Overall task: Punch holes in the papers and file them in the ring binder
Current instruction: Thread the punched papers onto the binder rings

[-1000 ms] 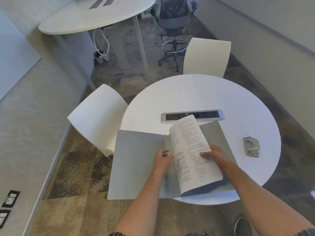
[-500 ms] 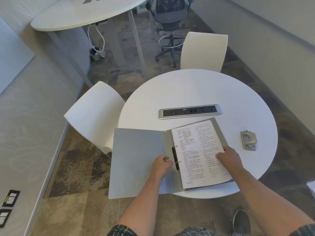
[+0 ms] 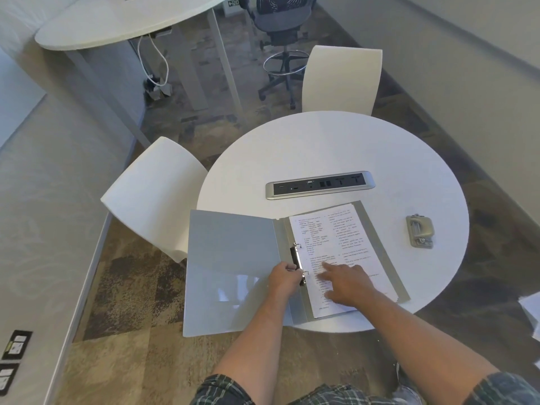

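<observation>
Now that the papers [image 3: 336, 252], lifted and curling a second ago, lie flat on the right half of the ring binder [image 3: 233, 264], we judge the filing step nearly complete. The binder lies open at the near edge of the round table [image 3: 336, 147], its left cover overhanging the rim. Our left hand [image 3: 285, 277] has moved to the ring mechanism [image 3: 298, 263], fingers curled against it; whether they grip the rings or only steady them we cannot tell. Our right hand [image 3: 347, 283] has slid left across the sheet and presses it down with fingers extended, forefinger pointing toward the rings. The rings appear parted, so closing them is probably what remains. The hole punch [image 3: 420, 231] sits well apart to the right; a power strip [image 3: 320, 185] lies just beyond the binder. Two white chairs [image 3: 155, 194] stand at the far and left sides. Nothing obstructs the binder.
</observation>
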### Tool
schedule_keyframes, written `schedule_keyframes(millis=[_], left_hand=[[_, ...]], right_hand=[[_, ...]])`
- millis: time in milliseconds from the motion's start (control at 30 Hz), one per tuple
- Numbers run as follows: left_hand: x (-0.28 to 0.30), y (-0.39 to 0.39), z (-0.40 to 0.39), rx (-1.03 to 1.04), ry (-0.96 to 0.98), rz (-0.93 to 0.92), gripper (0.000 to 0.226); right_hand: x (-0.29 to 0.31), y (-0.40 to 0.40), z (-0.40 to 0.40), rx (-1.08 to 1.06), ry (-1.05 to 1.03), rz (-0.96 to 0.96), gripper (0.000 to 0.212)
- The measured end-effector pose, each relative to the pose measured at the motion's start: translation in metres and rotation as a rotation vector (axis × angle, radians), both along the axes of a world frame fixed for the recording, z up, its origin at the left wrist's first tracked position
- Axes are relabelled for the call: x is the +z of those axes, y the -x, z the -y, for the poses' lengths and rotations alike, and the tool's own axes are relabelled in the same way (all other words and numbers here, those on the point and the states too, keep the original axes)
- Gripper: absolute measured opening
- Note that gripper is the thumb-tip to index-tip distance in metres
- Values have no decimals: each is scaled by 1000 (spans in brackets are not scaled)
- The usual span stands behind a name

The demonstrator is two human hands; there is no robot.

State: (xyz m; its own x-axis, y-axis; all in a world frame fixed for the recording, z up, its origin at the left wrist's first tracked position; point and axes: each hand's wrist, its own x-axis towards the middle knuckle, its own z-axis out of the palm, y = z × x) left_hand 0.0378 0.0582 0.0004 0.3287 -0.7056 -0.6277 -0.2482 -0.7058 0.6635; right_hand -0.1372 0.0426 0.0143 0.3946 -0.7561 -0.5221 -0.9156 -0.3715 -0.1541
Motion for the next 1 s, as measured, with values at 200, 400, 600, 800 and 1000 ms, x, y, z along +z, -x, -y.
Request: schedule_keyframes(millis=[200, 400, 600, 800, 1000], left_hand=[[-6, 3, 1, 33, 2, -35, 9], [-10, 5, -1, 181, 37, -102, 17], [-17, 7, 1, 198, 11, -127, 16], [-4, 13, 3, 173, 49, -11, 17], [-4, 13, -1, 134, 101, 13, 11]], right_hand=[[-3, 7, 4, 20, -20, 4, 58], [-12, 12, 2, 13, -31, 38, 63], [-16, 14, 0, 18, -41, 49, 65], [-18, 17, 1, 17, -50, 62, 66], [-17, 16, 1, -4, -62, 75, 63]])
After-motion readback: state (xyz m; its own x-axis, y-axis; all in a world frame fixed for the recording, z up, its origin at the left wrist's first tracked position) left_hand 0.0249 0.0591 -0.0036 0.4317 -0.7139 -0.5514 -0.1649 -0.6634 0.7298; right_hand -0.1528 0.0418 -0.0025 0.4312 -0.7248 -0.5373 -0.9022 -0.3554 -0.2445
